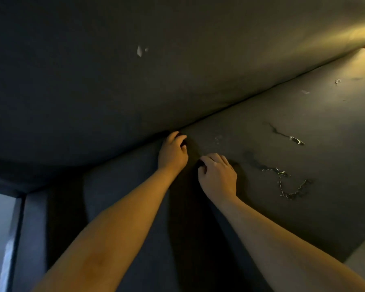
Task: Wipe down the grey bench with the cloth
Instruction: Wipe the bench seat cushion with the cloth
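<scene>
Left hand (172, 153) and right hand (217, 177) sat close together on the grey bench (303, 207) by the backrest (114, 81) seam, fingers (224, 160) curled on what looked like a dark cloth (200, 164), probably bunching it to scrub the crease.

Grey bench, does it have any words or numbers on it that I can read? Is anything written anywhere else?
None: no word, number, label or sign can be read anywhere in this picture.
The pale marks on the grey bench are cracks in its cover, not letters.
The pale spot on the backrest is a chip, not a sign.
The left hand and right hand show no writing.
</scene>
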`<state>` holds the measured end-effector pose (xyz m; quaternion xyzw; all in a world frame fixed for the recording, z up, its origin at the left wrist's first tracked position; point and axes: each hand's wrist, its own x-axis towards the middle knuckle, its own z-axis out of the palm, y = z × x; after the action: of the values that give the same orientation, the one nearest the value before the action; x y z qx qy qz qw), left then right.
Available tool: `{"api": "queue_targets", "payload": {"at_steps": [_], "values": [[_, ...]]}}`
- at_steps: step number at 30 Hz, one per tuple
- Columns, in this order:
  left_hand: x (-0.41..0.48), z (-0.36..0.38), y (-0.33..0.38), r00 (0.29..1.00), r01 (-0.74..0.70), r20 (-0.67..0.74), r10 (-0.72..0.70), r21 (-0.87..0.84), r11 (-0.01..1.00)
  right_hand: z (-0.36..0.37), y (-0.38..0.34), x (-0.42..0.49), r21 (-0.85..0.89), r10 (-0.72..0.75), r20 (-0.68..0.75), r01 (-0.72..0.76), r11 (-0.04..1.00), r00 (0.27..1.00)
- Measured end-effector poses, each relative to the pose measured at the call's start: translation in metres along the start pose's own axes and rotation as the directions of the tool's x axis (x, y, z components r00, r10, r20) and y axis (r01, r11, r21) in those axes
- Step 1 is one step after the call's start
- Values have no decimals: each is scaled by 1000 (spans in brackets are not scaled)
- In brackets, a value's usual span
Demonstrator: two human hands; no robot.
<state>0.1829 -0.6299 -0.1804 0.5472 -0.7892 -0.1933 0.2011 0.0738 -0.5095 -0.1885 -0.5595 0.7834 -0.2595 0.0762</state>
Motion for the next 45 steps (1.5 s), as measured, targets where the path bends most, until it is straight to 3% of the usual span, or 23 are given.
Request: {"api": "queue_targets", "payload": {"at_steps": [4, 7, 13, 26, 30, 36, 45], "values": [[-28, 4, 3, 974, -213, 74, 215, -25, 977, 4, 2, -5, -4, 7, -40, -7, 1000, 999], [-22, 3, -1, 962, -254, 105, 251, 12, 967, 4, -3, -6, -18, 7, -25, -8, 1000, 1000], [9, 2, -7, 999, 14, -38, -13, 35, 999, 2, -6, -2, -52, 37, 7, -37, 998, 999], [-16, 10, 13, 985, -162, 62, 162, -12, 987, 0, -5, -5, -53, 53, -1, -53, 997, 999], [-8, 8, 7, 991, -131, 43, 130, 19, 991, 2, -3, -6, -40, 48, -2, -48, 998, 999], [11, -2, -4, 999, 49, 13, -50, 17, 999, 3, -3, -3, -28, 53, 4, -52, 998, 999], [-27, 13, 17, 965, -242, 103, 243, -20, 970, 1, -6, -9, 68, 118, -65, -114, 991, 991]]}}
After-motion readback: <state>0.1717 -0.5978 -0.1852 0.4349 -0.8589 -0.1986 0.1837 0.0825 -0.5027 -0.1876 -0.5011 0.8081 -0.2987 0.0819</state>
